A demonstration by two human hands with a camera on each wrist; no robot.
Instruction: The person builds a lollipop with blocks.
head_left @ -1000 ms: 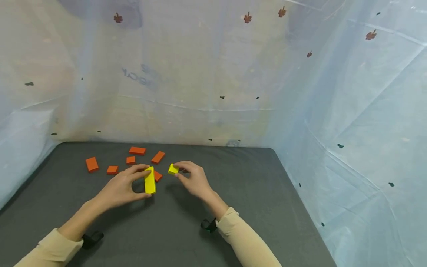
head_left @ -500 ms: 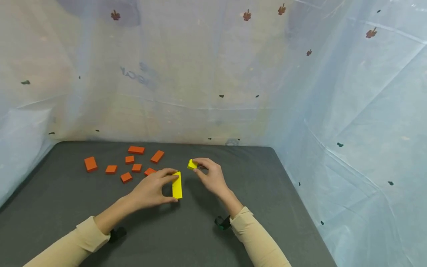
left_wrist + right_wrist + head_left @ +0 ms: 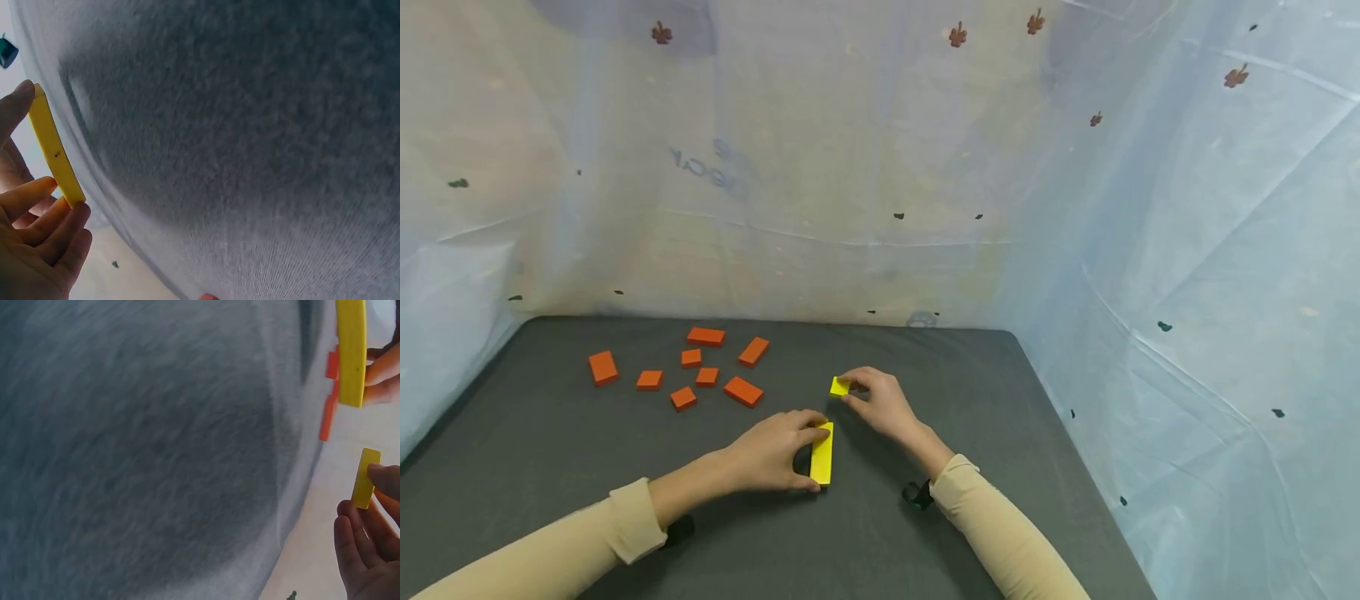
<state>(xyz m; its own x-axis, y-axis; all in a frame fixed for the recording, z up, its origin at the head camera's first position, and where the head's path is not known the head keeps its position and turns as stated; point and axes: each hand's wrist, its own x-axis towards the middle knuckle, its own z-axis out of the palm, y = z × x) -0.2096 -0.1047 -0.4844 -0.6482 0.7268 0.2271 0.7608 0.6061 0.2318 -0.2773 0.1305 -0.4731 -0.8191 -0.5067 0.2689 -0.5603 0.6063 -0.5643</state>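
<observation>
Here, at a grey counter, the left hand grips a long yellow block near its two ends; just beyond that block, the right hand pinches a small yellow block. Orange blocks lie left of and beyond the long yellow block. Light, even pressure at both ends should steady that grip

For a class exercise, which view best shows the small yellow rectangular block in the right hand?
Right wrist: the small yellow rectangular block looks largest there, mostly uncovered. The head view shows it tiny, partly behind fingers; the left wrist view lacks it.
</observation>
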